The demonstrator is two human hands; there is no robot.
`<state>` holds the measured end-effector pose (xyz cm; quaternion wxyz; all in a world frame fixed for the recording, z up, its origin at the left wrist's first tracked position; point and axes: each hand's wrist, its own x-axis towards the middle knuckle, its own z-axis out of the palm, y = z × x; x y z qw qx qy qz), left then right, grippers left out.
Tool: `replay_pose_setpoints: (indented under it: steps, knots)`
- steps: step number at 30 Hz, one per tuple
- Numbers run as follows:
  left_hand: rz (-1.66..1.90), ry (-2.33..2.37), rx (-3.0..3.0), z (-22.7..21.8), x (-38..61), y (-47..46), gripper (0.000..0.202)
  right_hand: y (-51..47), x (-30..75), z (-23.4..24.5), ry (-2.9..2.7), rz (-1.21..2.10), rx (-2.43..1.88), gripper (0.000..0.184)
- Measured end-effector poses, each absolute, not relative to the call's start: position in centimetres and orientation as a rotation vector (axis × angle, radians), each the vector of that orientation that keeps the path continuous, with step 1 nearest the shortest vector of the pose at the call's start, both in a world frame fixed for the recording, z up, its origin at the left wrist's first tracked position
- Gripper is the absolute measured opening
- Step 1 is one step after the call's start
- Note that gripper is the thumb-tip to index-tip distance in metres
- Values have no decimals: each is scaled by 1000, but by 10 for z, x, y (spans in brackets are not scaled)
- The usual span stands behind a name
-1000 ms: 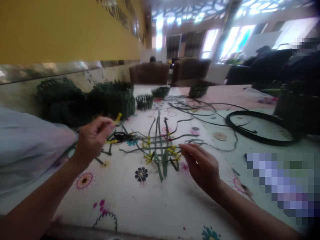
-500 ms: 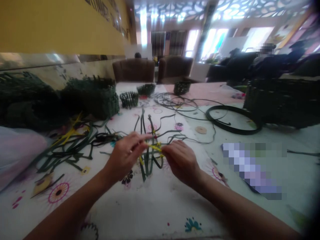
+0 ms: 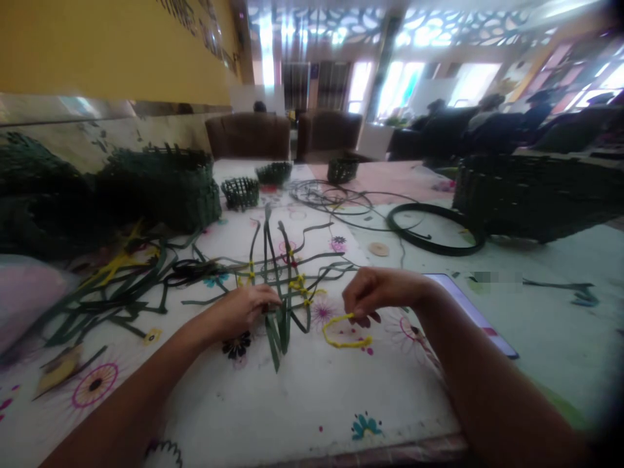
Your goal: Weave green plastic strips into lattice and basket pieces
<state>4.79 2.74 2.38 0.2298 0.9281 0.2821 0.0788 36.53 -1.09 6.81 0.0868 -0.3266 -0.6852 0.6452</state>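
Note:
My right hand is closed in a pinch on one end of a yellow tie, which hangs in a loose curve just above the table. My left hand is at the crossed dark green strips, its fingertips gripping them near the lower left crossing. Small yellow ties are knotted around several crossings of these strips. The strips lie flat and spread in a rough grid. What sits right under my left fingertips is partly hidden.
A tangle of loose green strips lies left, near a pale plastic bag. Dark woven baskets stand behind. Coiled strip, a large basket and a phone are on the right. People sit in the background.
My right hand has moved right, away from the strips, drawing the yellow tie with it. My left hand has shifted lower and turned flatter, from the yellow tie onto the strips.

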Motion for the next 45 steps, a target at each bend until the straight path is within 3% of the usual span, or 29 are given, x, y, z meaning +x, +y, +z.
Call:
replay_pose_setpoints:
  steps: [6, 11, 16, 21, 31, 37, 45]
  knots:
    - [211, 808, 2615, 14, 51, 27, 46, -6, 351, 51, -2175, 1929, -1175, 22]
    - [278, 814, 2557, 20, 51, 30, 33, -3, 352, 49, -2144, 1885, -1047, 25]
    - [242, 855, 2617, 53, 58, 44, 30, -4, 341, 49, -2028, 1532, -851, 22]
    - [90, 908, 2759, 53, 81, 75, 33, -8, 321, 41, -2223, 1281, -1011, 17]
    - [238, 1111, 2975, -5, 86, 91, 34, -2, 320, 27, -2191, 1512, -1028, 29]
    - [220, 1235, 3056, -5, 88, 84, 40, -2, 320, 28, -2163, 1558, -982, 27]
    - [229, 1242, 3093, -4, 95, 83, 33, -1, 320, 27, -2134, 1561, -995, 26]
